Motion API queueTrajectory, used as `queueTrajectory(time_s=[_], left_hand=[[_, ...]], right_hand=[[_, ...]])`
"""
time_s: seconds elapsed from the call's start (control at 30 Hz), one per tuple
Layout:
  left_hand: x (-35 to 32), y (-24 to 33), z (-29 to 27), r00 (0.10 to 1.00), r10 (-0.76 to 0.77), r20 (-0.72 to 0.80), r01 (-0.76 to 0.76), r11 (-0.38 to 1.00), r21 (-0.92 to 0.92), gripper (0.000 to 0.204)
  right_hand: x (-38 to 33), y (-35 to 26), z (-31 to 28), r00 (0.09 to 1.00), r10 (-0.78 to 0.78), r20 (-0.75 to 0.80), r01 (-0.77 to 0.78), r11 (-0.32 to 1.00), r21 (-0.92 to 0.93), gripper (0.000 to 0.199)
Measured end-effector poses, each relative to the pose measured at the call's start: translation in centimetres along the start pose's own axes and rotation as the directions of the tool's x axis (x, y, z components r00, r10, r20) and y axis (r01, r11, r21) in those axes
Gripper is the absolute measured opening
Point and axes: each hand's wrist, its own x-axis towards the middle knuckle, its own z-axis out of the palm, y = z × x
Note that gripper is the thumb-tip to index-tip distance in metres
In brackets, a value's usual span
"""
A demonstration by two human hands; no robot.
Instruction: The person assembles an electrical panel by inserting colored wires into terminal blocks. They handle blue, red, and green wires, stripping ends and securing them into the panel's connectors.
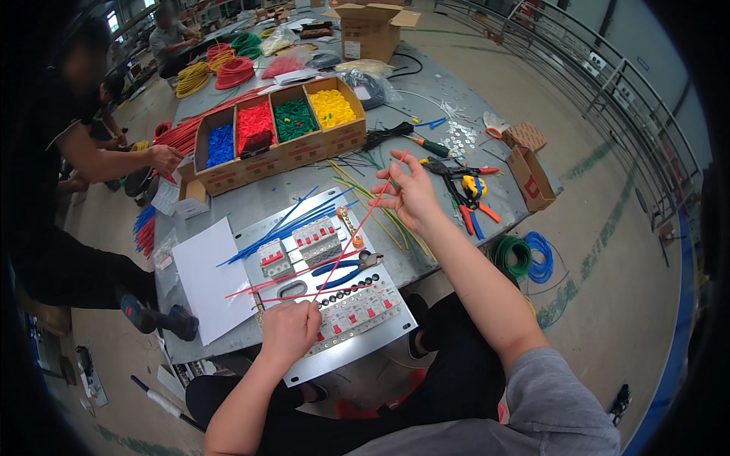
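Head view shows a thin red wire [357, 228] stretched taut between both hands above the grey metal mounting plate [395, 323]. Left hand [290, 328], at 6 o'clock, has its fingers pinched shut on the lower end; right hand [411, 194], at 1 o'clock, pinches the upper end, other fingers spread. It looks like measuring a run; routing would call for clear access. Blue-handled pliers [342, 268], white breakers [317, 238] and blue wires [293, 220] crowd the bench [304, 182].
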Motion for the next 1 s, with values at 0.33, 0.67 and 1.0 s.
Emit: queueTrajectory(time_s=[0.33,0.67,1.0], left_hand=[[0.1,-0.1,0.1,0.999,-0.03,-0.023,0.029,0.999,-0.033,0.034],[-0.3,-0.2,-0.1,0.999,-0.031,-0.014,0.03,0.999,-0.035,0.034],[-0.1,0.0,-0.3,1.0,0.006,-0.003,-0.006,1.0,0.001,0.035]], right_hand=[[-0.2,-0.6,0.1,1.0,0.017,-0.021,-0.016,0.998,0.054,0.043],[0.7,-1.1,-1.1,0.996,0.025,-0.085,-0.021,0.999,0.044,0.037],[0.5,-1.9,-1.0,0.996,0.028,-0.09,-0.023,0.998,0.052,0.035]])
